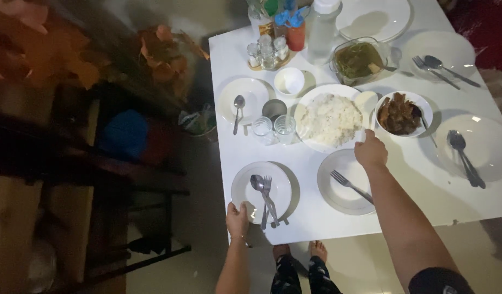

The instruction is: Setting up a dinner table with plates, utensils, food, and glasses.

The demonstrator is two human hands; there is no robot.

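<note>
My left hand (237, 219) grips the near rim of a white plate (245, 188) at the table's front left corner. A spoon and fork (265, 193) lie on that plate. My right hand (370, 151) reaches across the table, its fingers closed on the near right rim of a large white plate of rice (302, 117). Just below that hand sits another white plate (330, 190) with a fork (349, 185) on it. A white bowl of brown meat (422, 103) with a spoon in it stands right of the rice.
The white table (414, 179) also carries several other plates with cutlery, two small glasses (274, 128), a small white bowl (289, 81), a glass dish of greens (360, 61), a condiment rack (267, 53) and bottles. Dark furniture and orange leaves (163, 51) stand to the left. Bare feet (300, 251) show below the table edge.
</note>
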